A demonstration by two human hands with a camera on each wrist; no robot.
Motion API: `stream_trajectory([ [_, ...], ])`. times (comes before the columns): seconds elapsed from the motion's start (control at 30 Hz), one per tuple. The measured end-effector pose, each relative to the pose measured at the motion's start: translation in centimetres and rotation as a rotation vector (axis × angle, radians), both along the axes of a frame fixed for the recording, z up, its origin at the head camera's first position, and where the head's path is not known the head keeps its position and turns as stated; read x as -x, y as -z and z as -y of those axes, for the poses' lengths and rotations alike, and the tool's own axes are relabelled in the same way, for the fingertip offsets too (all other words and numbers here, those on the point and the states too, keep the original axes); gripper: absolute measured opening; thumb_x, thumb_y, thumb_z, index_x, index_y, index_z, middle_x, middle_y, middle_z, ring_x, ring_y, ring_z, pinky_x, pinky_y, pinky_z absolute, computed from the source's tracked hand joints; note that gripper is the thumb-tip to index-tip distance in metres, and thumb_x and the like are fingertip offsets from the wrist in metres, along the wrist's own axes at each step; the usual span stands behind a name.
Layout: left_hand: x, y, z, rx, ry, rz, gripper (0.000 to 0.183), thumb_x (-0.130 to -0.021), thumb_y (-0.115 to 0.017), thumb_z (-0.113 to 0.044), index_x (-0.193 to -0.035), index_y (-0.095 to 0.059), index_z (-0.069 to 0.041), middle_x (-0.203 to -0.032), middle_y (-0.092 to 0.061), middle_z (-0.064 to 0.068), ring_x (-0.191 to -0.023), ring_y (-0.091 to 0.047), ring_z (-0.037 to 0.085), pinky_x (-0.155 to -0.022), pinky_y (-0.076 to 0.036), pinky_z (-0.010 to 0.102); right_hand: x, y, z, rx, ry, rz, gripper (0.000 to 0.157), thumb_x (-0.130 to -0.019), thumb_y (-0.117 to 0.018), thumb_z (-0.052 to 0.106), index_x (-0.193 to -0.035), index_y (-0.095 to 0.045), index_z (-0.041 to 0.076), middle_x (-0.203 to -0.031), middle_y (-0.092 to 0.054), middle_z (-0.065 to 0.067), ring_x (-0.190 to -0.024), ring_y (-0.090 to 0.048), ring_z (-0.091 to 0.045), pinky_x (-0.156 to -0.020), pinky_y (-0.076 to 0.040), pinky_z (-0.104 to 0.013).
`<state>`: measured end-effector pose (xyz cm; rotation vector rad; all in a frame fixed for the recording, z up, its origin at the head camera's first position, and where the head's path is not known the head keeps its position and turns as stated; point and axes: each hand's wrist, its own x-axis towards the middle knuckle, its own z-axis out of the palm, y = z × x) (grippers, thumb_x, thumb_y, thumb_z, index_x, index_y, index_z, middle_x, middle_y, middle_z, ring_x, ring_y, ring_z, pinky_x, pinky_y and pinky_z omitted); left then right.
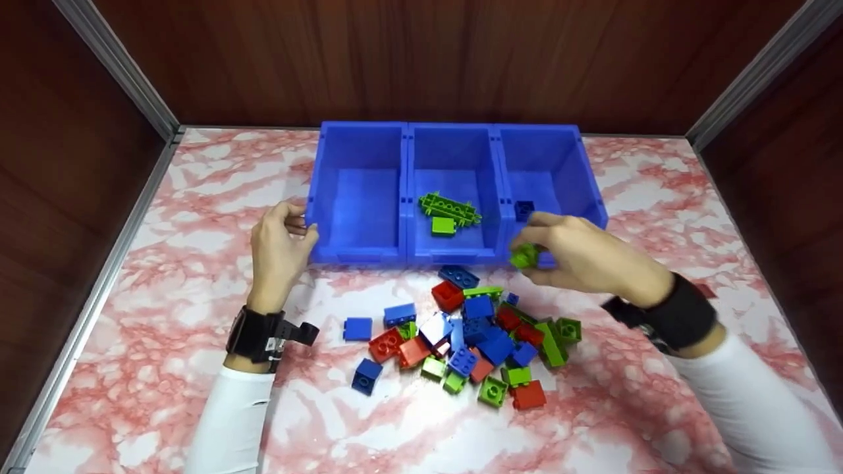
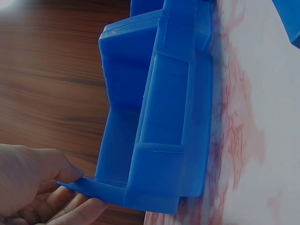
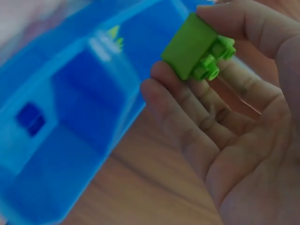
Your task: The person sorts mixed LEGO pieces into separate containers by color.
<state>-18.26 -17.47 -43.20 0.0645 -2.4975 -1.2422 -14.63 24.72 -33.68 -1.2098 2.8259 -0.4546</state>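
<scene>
Between thumb and fingertips my right hand [image 1: 583, 253] pinches a green toy brick [image 3: 192, 47], its studs facing the palm in the right wrist view. That hand is over the front edge of the right compartment of a blue three-part bin [image 1: 451, 258]. My left hand [image 1: 280, 247] grips the bin's left side wall, thumb on one face and fingers on the other, as the left wrist view shows. A long green piece [image 1: 450, 209] and a green brick [image 1: 443, 227] lie in the middle compartment. One dark blue brick [image 1: 524, 210] lies in the right compartment.
A loose pile of blue, red and green bricks [image 1: 477, 336] spreads over the marbled table [image 1: 164, 395] in front of the bin. A single blue brick [image 1: 357, 328] lies left of the pile. Brown wooden panels [image 1: 421, 59] enclose the back and sides.
</scene>
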Motion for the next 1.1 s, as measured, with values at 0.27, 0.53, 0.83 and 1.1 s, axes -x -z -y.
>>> stream_trajectory([
  [0.27, -0.1, 0.1, -0.2, -0.003, 0.006, -0.012, 0.028, -0.09, -0.072, 0.0, -0.116, -0.068, 0.008, -0.108, -0.072, 0.025, -0.097, -0.071, 0.039, -0.094, -0.059, 0.048, 2.7, -0.4, 5.3, -0.044, 0.005, -0.013, 0.028, -0.089, -0.083, 0.013, -0.116, -0.077, 0.008, -0.107, -0.071, -0.011, -0.088, -0.073, -0.024, -0.075, -0.066, -0.038],
  [0.53, 0.0, 0.1, -0.1, 0.003, 0.008, -0.021, 0.028, -0.09, -0.073, -0.001, -0.115, -0.069, 0.009, -0.108, -0.072, 0.025, -0.096, -0.072, 0.038, -0.091, -0.06, 0.046, 5.9, 0.1, 9.5, -0.036, 0.023, 0.069, 0.032, -0.09, -0.082, 0.014, -0.12, -0.077, 0.006, -0.116, -0.073, -0.015, -0.1, -0.072, -0.028, -0.085, -0.065, -0.042],
  [0.83, -0.1, 0.0, 0.0, 0.0, 0.0, -0.004, 0.027, -0.09, -0.072, 0.0, -0.115, -0.068, 0.009, -0.11, -0.07, 0.025, -0.097, -0.071, 0.038, -0.092, -0.059, 0.047, 9.0, 1.9, 12.7, -0.148, 0.162, 0.178, 0.032, -0.089, -0.081, 0.013, -0.12, -0.078, 0.006, -0.127, -0.077, -0.013, -0.108, -0.074, -0.032, -0.093, -0.065, -0.05],
  [1.1, -0.1, 0.0, -0.1, 0.0, 0.008, -0.003, 0.028, -0.091, -0.072, 0.0, -0.116, -0.067, 0.01, -0.112, -0.07, 0.025, -0.097, -0.071, 0.038, -0.091, -0.06, 0.046, 10.3, 5.0, 13.8, -0.164, 0.288, 0.268, 0.013, -0.086, -0.08, 0.009, -0.087, -0.067, 0.006, -0.085, -0.066, -0.008, -0.075, -0.06, -0.024, -0.068, -0.055, -0.038],
])
